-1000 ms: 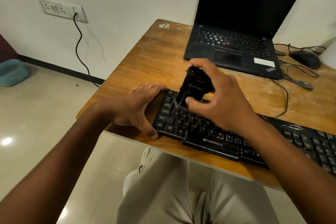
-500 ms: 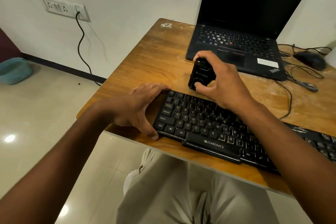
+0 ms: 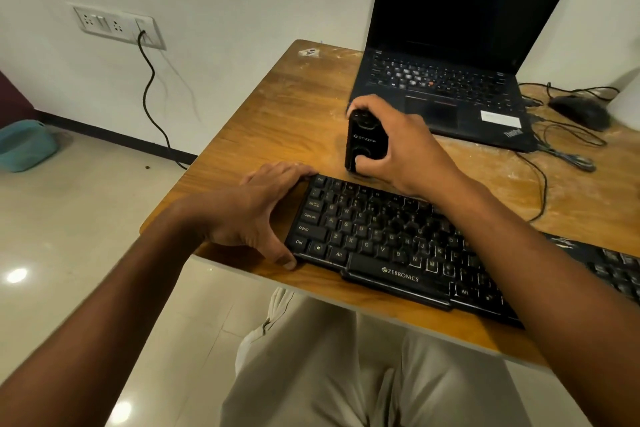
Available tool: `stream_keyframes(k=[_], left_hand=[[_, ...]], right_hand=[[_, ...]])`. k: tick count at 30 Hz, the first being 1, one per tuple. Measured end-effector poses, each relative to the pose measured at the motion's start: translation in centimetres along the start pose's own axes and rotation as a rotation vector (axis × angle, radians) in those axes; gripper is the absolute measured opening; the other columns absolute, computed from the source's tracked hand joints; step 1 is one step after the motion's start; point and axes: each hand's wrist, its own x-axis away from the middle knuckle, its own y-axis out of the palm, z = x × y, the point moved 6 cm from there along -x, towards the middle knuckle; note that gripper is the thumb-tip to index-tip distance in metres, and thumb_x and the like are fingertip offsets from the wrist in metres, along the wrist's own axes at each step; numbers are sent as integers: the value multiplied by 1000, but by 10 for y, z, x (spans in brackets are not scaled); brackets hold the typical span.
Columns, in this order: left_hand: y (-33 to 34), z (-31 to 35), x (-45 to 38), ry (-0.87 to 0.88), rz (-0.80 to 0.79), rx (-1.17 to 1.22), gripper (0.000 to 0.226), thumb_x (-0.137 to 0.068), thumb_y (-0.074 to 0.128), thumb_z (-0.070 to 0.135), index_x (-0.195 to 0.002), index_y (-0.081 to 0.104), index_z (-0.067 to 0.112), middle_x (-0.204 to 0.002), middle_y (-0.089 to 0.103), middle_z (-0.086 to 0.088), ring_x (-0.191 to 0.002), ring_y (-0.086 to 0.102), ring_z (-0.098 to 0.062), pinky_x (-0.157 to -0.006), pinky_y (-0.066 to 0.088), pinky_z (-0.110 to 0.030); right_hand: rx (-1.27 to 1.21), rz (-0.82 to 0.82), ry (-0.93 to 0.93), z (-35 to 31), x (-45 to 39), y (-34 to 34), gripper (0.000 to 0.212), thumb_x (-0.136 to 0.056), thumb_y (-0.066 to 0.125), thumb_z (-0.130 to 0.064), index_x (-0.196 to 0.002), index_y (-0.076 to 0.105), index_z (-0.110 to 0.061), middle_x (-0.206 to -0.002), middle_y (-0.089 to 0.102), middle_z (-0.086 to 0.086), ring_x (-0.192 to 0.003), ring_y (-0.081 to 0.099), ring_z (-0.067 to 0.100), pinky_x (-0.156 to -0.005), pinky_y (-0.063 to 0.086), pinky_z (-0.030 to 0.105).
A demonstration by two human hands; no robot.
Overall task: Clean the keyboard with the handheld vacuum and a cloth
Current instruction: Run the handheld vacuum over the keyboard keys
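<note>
A black keyboard (image 3: 388,243) lies along the near edge of the wooden table (image 3: 277,121). My left hand (image 3: 256,211) rests against the keyboard's left end, its thumb on the front corner and its fingers at the back corner. My right hand (image 3: 398,146) grips a small black handheld vacuum (image 3: 365,142), held upright just behind the keyboard's back edge, over the table. No cloth is in view.
An open black laptop (image 3: 446,94) stands at the back of the table. A black mouse (image 3: 581,111) and loose cables (image 3: 554,156) lie at the right. A wall socket (image 3: 117,26) with a plugged cord is on the left wall. A teal bin (image 3: 26,146) sits on the floor.
My right hand has lifted the vacuum off the keys and carried it back behind the keyboard, turning it upright. My left hand has stayed at the keyboard's left end.
</note>
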Motion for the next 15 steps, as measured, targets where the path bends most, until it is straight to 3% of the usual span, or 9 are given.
stream_keyframes(k=[4,10,15], left_hand=[[0,-2,0,7,-5,-7,131,-55,92,55,-153,5,45,-145,22,26,-132,23,-1,-120,25,-47],[0,-2,0,4,0,-3,130,-55,93,53,-154,9,42,-139,24,27,-129,26,-1,-119,27,-45],[1,-3,-1,2,-13,15,131,-52,91,59,-153,8,46,-146,25,22,-134,27,-8,-117,31,-51]], right_hand=[[-88,41,2,-20,34,-12,63,-81,81,-18,-130,47,-39,-107,63,-6,-90,67,11,-67,60,28],[-270,-219,-72,-54,98,5,60,-78,81,-15,-121,50,-43,-101,62,-13,-88,68,12,-60,60,28],[-148,-33,8,-14,63,-5,65,-81,81,-16,-128,46,-42,-103,63,-6,-83,69,12,-63,63,31]])
